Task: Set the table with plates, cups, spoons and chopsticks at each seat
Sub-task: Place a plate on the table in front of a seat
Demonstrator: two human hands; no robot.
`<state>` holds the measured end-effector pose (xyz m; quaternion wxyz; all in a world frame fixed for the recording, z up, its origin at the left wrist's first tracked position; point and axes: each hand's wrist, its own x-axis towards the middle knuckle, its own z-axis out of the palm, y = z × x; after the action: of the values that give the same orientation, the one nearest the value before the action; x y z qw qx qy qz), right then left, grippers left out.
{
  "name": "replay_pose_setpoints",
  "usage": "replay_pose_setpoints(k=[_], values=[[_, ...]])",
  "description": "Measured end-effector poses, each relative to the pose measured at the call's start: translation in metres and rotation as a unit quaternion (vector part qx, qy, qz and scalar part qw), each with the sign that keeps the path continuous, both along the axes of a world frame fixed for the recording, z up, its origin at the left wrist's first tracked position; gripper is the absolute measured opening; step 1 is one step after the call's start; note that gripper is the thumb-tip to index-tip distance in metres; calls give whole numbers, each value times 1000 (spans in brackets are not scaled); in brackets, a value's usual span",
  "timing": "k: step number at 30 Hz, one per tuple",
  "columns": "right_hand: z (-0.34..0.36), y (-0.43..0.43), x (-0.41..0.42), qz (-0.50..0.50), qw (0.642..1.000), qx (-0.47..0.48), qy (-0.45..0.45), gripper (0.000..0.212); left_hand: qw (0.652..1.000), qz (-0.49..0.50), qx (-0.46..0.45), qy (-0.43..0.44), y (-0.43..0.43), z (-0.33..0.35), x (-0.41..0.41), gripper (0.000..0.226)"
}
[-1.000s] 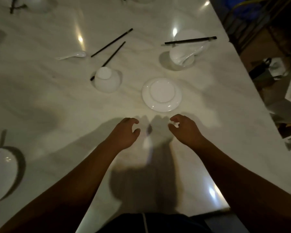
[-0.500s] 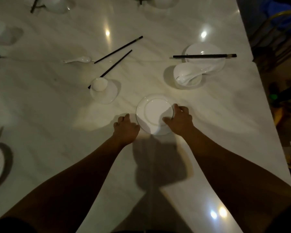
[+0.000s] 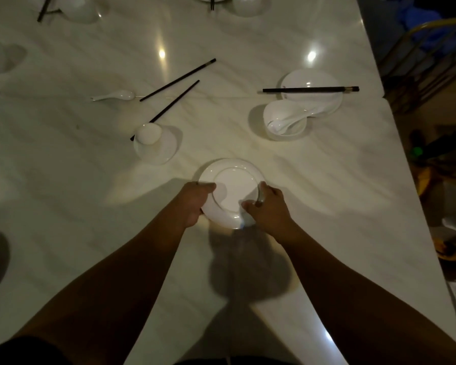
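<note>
**Change of state.** One second before, both hands hung short of the plate (image 3: 233,185), fingers loosely curled and holding nothing, with bare table (image 3: 327,180) between them and its near rim. Half a second before, they had reached the rim and touched it. At this moment both hands gripped it. My left hand (image 3: 195,204) was curled round the left rim, thumb laid over the upper face. My right hand (image 3: 270,208) was clamped on the right near rim, thumb likewise on top.

**Meaning for the task.** The plate showed its foot ring upward, so it lay upside down. I judged that the two-handed grip prepared it for turning over and placing at a seat. Whether the near edge had left the table could not be told.

**Position relative to the hands.**
- The plate lay between the two hands, in contact with both, and extended beyond the fingertips.
- An overturned cup (image 3: 153,146) stood ahead and left of my left hand, apart from the plate.
- A loose spoon (image 3: 113,95) and two separate chopsticks (image 3: 177,80) lay farther ahead on that side.
</note>
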<state>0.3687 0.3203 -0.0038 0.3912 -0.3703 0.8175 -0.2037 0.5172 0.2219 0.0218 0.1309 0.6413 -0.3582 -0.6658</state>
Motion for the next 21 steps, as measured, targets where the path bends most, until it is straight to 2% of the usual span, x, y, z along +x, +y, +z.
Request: replay_pose_setpoints(k=[3,6,9,11,13,14,15,17,19,20,21], values=[[17,8,7,-89,982,-29,-162,46,998,-7,-64,10,7,18,7,32],[33,20,5,-219,901,-17,-373,43,980,-77,-185,-9,28,45,18,10],[47,32,3,-272,817,-39,-508,54,927,-217,-304,-46,57,68,36,16],[53,41,5,-301,780,-44,-547,66,879,-314,-356,-43,76,78,53,19],[59,52,9,-316,756,-51,-572,68,832,-378,-406,-3,92,80,69,10],[61,58,11,-318,754,-55,-572,62,805,-398,-440,6,99,79,76,5],[62,64,15,-318,760,-55,-564,53,775,-413,-478,-3,105,76,82,13],[60,76,25,-310,786,-52,-532,36,739,-426,-520,-42,114,68,94,17],[56,87,36,-321,806,-61,-494,29,750,-413,-507,-92,123,60,111,24],[55,92,41,-336,805,-71,-484,27,772,-391,-491,-97,129,55,119,33],[54,97,47,-348,801,-82,-481,25,810,-353,-458,-97,135,53,126,43]])
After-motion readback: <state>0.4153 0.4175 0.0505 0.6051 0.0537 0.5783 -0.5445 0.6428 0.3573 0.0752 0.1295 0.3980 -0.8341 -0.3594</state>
